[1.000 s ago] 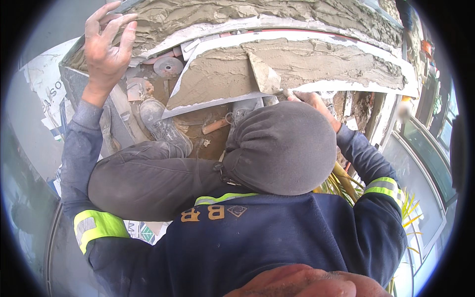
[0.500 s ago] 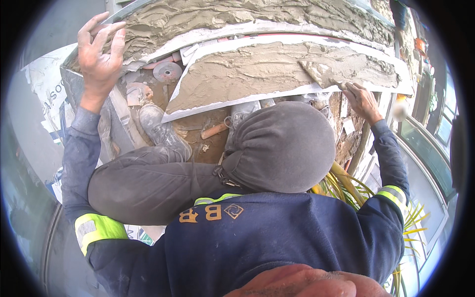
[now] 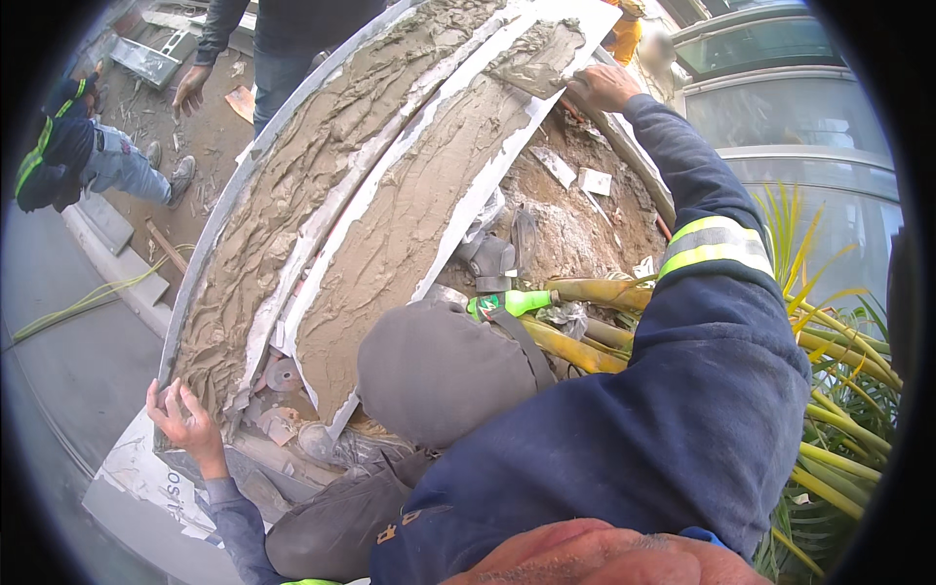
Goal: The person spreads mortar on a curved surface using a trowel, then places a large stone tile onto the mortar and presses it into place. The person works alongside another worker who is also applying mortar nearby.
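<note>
My left hand [image 3: 188, 425] is at the near left corner of a long curved slab [image 3: 292, 185] coated with rough grey mortar. Its fingers are spread and bent at the slab's edge, with nothing held. Beside that slab lies a narrower white-edged panel [image 3: 390, 210], also spread with mortar. At its far end my right hand [image 3: 609, 88] is closed round the handle of a mortar-covered trowel [image 3: 534, 66]. The handle is mostly hidden by the fingers, and the blade lies on the wet mortar.
A green bottle [image 3: 512, 303] and palm stems [image 3: 585, 292] are near my knee. A grinding disc [image 3: 284, 374] lies by the panel's near end. One person [image 3: 312, 29] stands across the slab, another [image 3: 127, 161] further left. Glass panels [image 3: 780, 117] stand at right.
The view has turned, bringing other people and the bottle into sight. My left hand, raised before, has come down to the slab's corner. My right hand still holds the trowel at the panel's far end.
</note>
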The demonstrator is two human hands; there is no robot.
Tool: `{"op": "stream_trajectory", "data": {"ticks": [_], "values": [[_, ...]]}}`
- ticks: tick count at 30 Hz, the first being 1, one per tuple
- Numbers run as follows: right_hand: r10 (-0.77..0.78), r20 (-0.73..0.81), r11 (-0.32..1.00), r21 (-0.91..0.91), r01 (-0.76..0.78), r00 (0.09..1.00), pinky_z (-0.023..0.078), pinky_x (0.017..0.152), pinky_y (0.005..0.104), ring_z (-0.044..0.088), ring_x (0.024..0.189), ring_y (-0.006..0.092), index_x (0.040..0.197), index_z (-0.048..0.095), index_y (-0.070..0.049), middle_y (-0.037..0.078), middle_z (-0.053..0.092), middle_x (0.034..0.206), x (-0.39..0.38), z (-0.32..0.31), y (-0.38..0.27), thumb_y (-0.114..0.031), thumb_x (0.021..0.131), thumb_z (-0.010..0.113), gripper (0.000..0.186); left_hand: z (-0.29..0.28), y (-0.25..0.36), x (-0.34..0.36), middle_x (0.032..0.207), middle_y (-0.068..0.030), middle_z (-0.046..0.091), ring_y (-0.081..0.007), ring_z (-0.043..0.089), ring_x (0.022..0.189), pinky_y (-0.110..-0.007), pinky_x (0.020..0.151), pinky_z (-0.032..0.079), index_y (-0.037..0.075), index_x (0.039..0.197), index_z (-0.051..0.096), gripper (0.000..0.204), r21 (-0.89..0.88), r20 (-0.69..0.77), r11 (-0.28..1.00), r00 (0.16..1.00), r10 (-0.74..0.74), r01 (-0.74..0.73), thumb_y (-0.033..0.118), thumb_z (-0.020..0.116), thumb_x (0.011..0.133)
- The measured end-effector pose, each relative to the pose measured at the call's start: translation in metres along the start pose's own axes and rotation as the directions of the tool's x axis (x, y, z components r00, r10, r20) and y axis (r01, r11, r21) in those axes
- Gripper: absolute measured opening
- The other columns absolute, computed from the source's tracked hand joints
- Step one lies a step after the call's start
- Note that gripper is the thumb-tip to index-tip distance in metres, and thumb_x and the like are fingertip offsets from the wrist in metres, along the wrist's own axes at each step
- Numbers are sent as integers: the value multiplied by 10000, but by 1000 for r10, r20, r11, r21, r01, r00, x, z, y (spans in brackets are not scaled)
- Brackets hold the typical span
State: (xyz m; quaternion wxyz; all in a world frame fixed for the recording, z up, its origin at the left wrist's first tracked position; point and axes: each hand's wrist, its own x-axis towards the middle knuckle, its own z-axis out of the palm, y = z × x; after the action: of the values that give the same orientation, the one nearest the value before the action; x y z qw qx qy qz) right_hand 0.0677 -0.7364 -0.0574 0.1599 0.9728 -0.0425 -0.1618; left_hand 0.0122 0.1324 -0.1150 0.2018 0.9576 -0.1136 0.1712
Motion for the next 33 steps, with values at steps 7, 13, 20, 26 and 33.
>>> {"op": "stream_trajectory", "data": {"ticks": [7,13,20,26,33], "values": [[432,-13,829,400,-392,902,525,946,509,695,1053,438,1107,720,42,327,700,1107,23,46,35,-321,949,588,418,-2,12,24,1415,-169,506,-276,615,1033,-395,865,521,-35,1117,710,177,50,23,998,999,35,-36,-2,627,963],[385,-64,853,406,-328,921,533,958,476,686,1093,391,1169,722,-37,234,723,1130,26,42,21,-347,992,611,374,2,12,28,1419,-175,498,-285,617,1028,-406,860,526,-41,1115,698,178,96,61,993,996,69,-75,-6,618,960],[523,-77,824,301,-480,849,558,972,458,689,1168,329,1225,720,-102,157,723,1238,74,40,57,-369,1013,615,357,-8,-23,6,1416,-206,510,-362,573,1128,-474,967,461,-7,1108,688,175,285,236,955,972,7,-76,22,650,940],[663,-71,723,322,-611,746,547,992,484,674,1200,346,1238,709,-89,180,703,1274,117,44,106,-374,984,636,389,-31,-56,-32,1420,-213,515,-407,558,1196,-498,985,439,0,1095,679,167,446,322,895,932,-167,6,42,652,936],[755,77,520,535,-666,651,565,954,443,714,1139,344,1189,751,-56,207,723,1241,168,56,129,-329,987,598,372,-27,-54,-35,1419,-214,510,-419,538,1241,-500,1019,430,6,1097,679,164,387,300,921,938,-175,48,42,645,941]]}}
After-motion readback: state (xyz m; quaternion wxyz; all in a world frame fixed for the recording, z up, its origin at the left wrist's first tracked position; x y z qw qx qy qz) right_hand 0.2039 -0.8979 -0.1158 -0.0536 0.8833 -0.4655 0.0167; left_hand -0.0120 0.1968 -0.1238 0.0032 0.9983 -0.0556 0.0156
